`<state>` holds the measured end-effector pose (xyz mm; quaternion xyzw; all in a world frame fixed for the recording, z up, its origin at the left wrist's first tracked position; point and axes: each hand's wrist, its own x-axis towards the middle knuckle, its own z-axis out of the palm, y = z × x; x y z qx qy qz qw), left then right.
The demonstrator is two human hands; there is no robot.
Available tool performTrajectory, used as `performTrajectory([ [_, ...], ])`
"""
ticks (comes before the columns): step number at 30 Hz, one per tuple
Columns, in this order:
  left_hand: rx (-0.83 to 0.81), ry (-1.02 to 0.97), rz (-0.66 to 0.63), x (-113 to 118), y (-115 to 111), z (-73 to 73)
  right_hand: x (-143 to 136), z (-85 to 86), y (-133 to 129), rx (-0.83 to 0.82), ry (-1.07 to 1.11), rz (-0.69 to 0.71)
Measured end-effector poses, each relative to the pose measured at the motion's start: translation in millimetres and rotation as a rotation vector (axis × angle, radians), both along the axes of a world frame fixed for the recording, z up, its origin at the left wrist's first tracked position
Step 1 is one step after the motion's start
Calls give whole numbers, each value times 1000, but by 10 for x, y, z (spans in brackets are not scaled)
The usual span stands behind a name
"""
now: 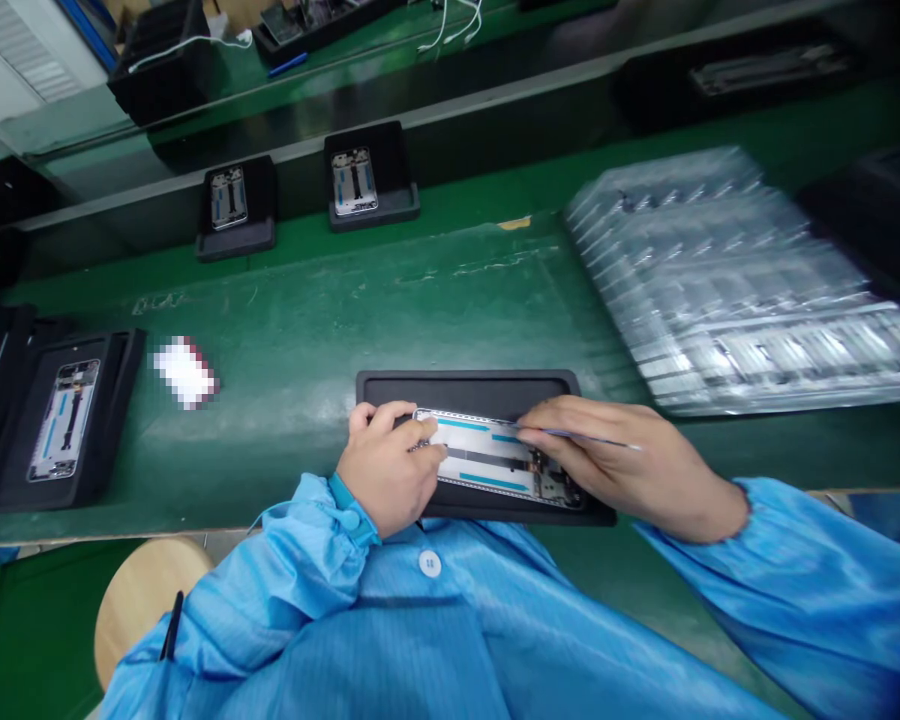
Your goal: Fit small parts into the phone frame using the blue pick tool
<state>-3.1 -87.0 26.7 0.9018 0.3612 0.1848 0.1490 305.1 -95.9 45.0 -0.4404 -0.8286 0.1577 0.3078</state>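
An opened phone frame [487, 447] with blue strips and a dark ribbon cable lies at a slight tilt in a black foam tray [469, 388] before me. My left hand [390, 472] grips its left end, thumb and fingers on the edge and inner face. In my right hand [637, 465] is a pair of slim metal tweezers [596, 438], pinched between thumb and fingers over the frame's upper right part. The fingers hide the tweezers' tips and that corner of the frame. A teal wrist strap [354, 508] circles my left wrist.
Right of the tray sits a stack of clear plastic trays [720, 270]. Two black trays [259, 215] [401, 195] with phone frames stand at the back; another tray [7, 470] with a frame is far left. A blurred white item [185, 372] lies left. Below is a round wooden stool [146, 590].
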Motion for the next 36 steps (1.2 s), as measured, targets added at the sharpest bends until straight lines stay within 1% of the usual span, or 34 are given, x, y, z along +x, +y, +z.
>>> performTrajectory([
  [2, 1, -23, 16, -2, -17, 19, 52, 70, -18, 14, 21, -17],
  [4, 16, -65, 75, -27, -41, 49, 96, 152, -154, 65, 77, -135],
  [5, 28, -87, 130, -51, -54, 62, 112, 186, -261, 85, 94, -198],
  [6, 41, -107, 201, -85, -65, 70, 118, 207, -383, 98, 86, -231],
  [7, 54, -124, 281, -124, -76, 69, 113, 211, -509, 107, 54, -222],
  [9, 77, -166, 418, -211, -93, 35, 55, 153, -735, 126, -73, -103],
  [10, 79, -188, 458, -251, -98, 3, 2, 95, -817, 140, -150, -38],
  [12, 63, -225, 474, -308, -87, -85, -138, -53, -900, 163, -261, 20],
  [14, 40, -260, 465, -331, -28, -175, -272, -183, -874, 159, -317, 26],
  [16, 28, -332, 492, -333, 94, -226, -336, -233, -730, 165, -344, 37],
  [18, 3, -477, 555, -343, 270, -207, -296, -174, -421, 211, -371, 36],
  [19, -14, -572, 589, -359, 367, -170, -237, -106, -185, 251, -387, 31],
  [20, -25, -669, 618, -384, 462, -119, -157, -17, 112, 291, -409, 19],
  [22, -7, -808, 662, -465, 620, 7, 48, 196, 867, 350, -472, -20],
  [23, 28, -833, 679, -519, 671, 69, 164, 307, 1297, 339, -509, -70],
  [25, 128, -798, 714, -648, 702, 164, 412, 512, 2162, 264, -573, -147],
  [26, 179, -755, 739, -721, 685, 188, 541, 600, 2556, 223, -592, -199],
  [28, 264, -654, 807, -884, 606, 184, 819, 733, 3202, 194, -600, -275],
  [29, 296, -602, 850, -972, 556, 160, 972, 778, 3447, 182, -594, -316],
  [31, 345, -508, 944, -1159, 461, 89, 1305, 828, 3802, 148, -569, -413],
  [33, 386, -429, 1031, -1357, 395, 21, 1641, 825, 4033, 96, -523, -516],
  [36, 410, -331, 1140, -1660, 363, -27, 2018, 721, 4269, 38, -394, -649],
])
